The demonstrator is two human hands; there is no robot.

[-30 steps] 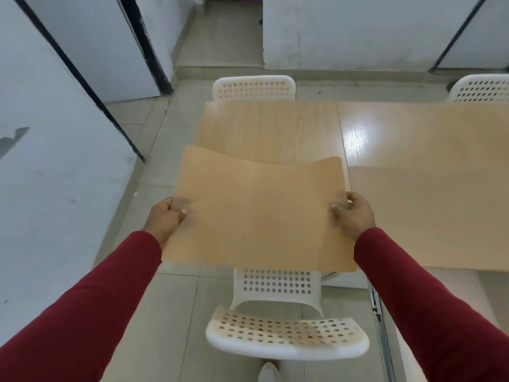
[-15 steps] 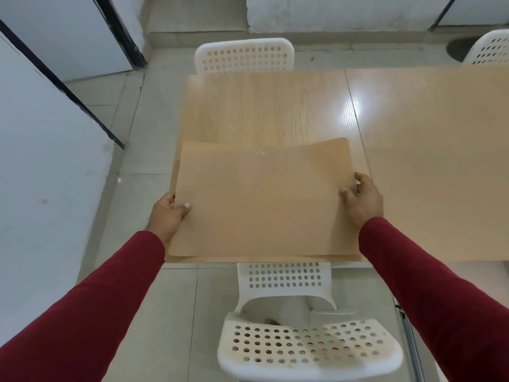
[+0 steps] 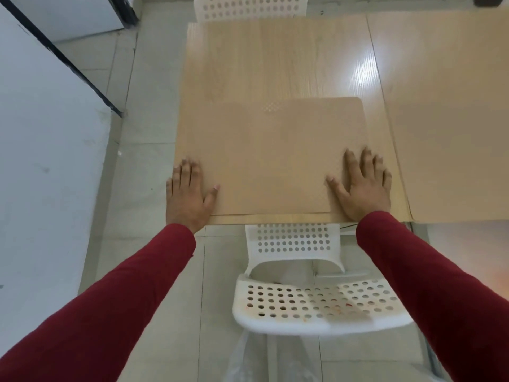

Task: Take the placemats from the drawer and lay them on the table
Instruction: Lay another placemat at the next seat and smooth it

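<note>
A tan placemat (image 3: 275, 158) lies flat on the near part of the table (image 3: 261, 59), its front edge just inside the table's. The left hand (image 3: 187, 197) rests flat, fingers spread, at the mat's left edge, and the right hand (image 3: 363, 186) lies flat on its right corner, neither gripping anything. A second mat (image 3: 451, 161) lies on the table to the right, and a white chair (image 3: 308, 304) stands below.

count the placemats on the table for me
2. One placemat lies flat at the near edge of the left table, with the left hand and right hand spread on it. A second placemat lies on the table to its right, partly out of frame.
</note>
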